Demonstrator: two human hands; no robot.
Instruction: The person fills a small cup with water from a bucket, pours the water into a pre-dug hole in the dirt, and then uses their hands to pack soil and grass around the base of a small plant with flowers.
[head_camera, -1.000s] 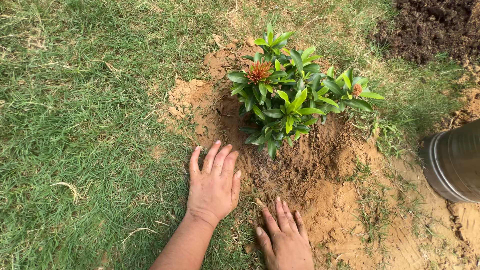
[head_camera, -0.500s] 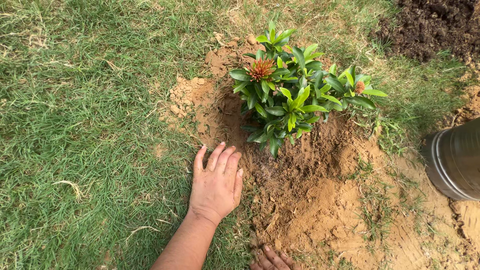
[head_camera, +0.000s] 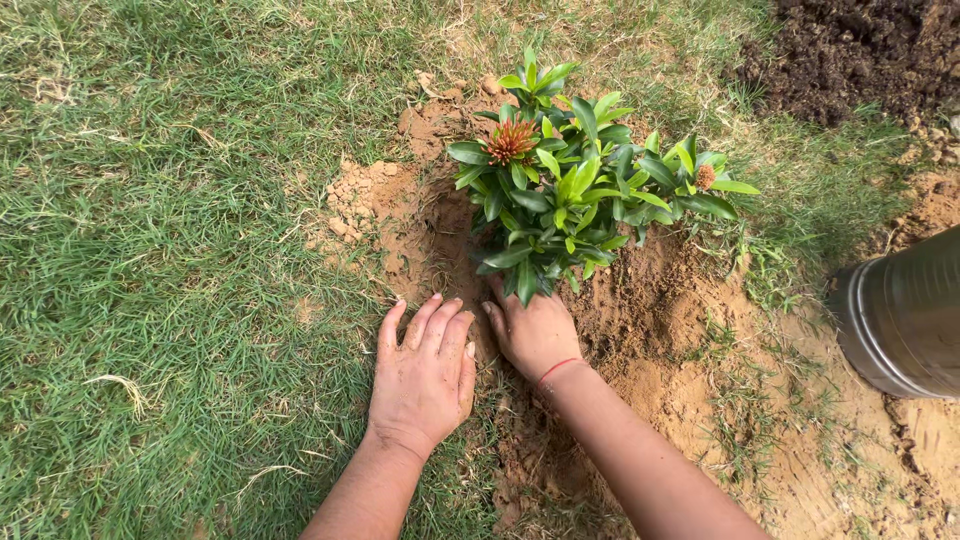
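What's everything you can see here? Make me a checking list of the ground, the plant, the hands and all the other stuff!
Surface: grass lawn with a bare patch of loose brown soil.
Job's things: small green shrub with orange flower buds, standing upright in the soil.
Clutter: metal container at the right edge; dark soil heap at top right.
Hands: left hand flat on the ground; right hand pressed at the shrub's base, fingertips under the leaves.
Cables: nothing seen.
Surroundings: nothing seen beyond the lawn.

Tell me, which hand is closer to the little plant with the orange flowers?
Right. The right hand reaches under the plant leaves at its base; the left hand lies flat on the soil beside it, farther back.
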